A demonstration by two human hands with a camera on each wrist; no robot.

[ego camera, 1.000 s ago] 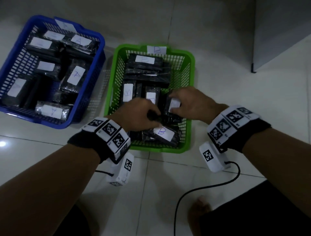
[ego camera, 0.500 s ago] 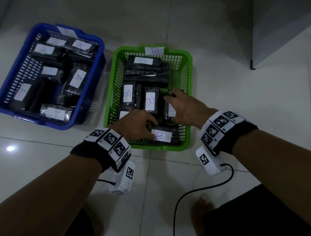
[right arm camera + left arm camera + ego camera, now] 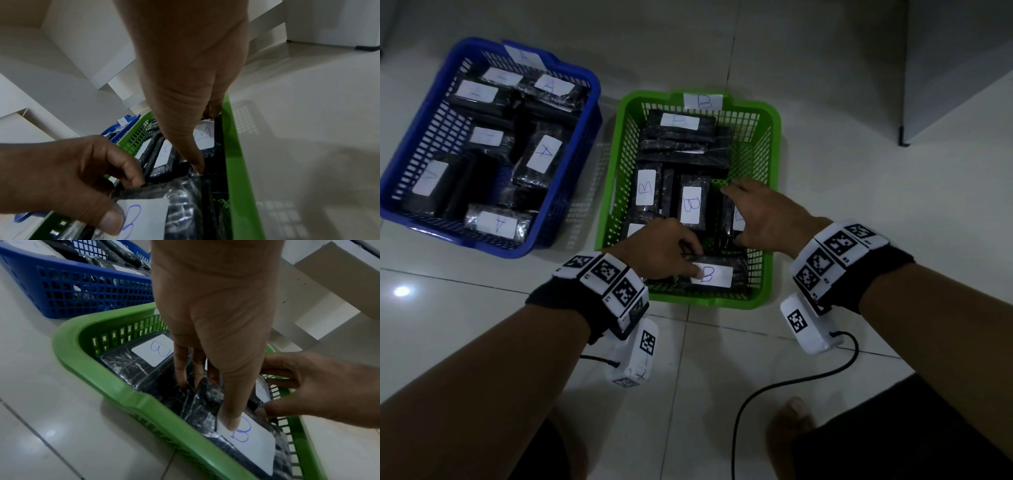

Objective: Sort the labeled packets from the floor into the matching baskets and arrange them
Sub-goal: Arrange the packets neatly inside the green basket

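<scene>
Your fingers point(image 3: 180, 368) on the left hand point(image 3: 661, 250) curl round the near packet point(image 3: 717, 274) in the green basket point(image 3: 774, 212), thumb pressed on its white label, the other fingertips tucked behind its far edge. Your right hand point(image 3: 767, 216) grips another packet point(image 3: 736, 219) standing on edge by the basket's right wall, thumb down one side and fingers over the other.

Each packet is a black block in shiny, crinkled clear wrap with a white rectangular sticker bearing a handwritten blue letter. Those in the green basket read B, matching the B tag point(image 3: 703, 101) on its far rim; some lie flat at the back and several stand in a row in the middle. To its left, just beside it, the blue basket point(image 3: 410, 144) holds packets marked A, lying at mixed angles.

Both baskets sit on a pale, glossy tiled floor point(image 3: 859, 192) with thin grout lines. A grey cabinet corner point(image 3: 945, 68) stands at the far right, and a black cable point(image 3: 791, 382) trails across the tiles near you.
</scene>
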